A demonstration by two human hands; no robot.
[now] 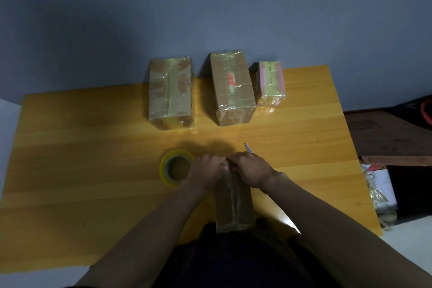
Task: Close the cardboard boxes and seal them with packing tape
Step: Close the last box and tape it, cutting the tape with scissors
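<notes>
Taped cardboard box [234,203] nearest, on tabletop [93,147] edge. Left hand [203,168] and right hand [250,168] curled over its far end; right grips scissors [248,148]. Tape roll [174,167] just left. Three sealed boxes [171,91] behind.

Near box: a narrow cardboard box [234,206] lies lengthwise at the table's [93,147] front edge, clear tape running along its top.
Hands: left hand [205,168] and right hand [251,168] meet at the box's far end, fingers curled on it.
Scissors: tip [248,148] pokes out beyond the right hand.
Tape: yellowish packing tape roll [174,167] lies flat, just beside the left hand.
Back row: three taped boxes, left [170,92], middle [232,87], and a small pink one [271,83].
</notes>
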